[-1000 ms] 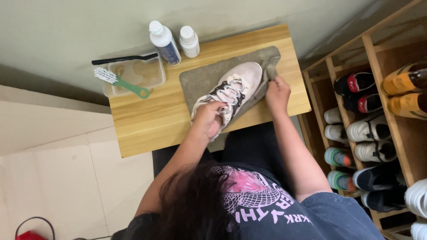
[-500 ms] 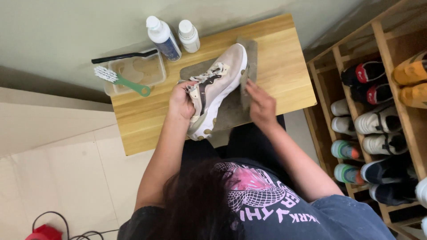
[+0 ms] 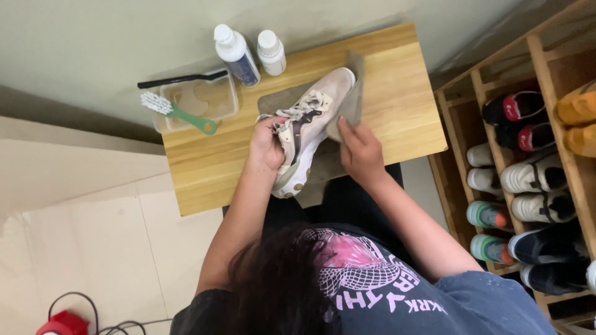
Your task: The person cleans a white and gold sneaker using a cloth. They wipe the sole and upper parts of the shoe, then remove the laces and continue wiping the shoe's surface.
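Gripping sneaker [image 3: 308, 124]: left hand [image 3: 267, 146] | right hand [image 3: 359, 152] pinches cloth [image 3: 347, 105] | bottles [image 3: 239, 53], brush [image 3: 177, 111] behind

dark hair | dark grey tee, pink-white snake graphic | bare forearms

Mid-frame, a shoe [image 3: 307, 127] lies on a cloth [image 3: 323, 158] on the table [image 3: 397, 111]. Upper left: tray [image 3: 197, 99], brush [image 3: 177, 113] apparently across it; two bottles [image 3: 236, 54] above. Rack [image 3: 534, 161] at right.

The cloth [image 3: 349, 105] is hiding the sneaker's [image 3: 307, 127] far side, and the frame's right edge is cutting off the shoe rack [image 3: 546, 80].
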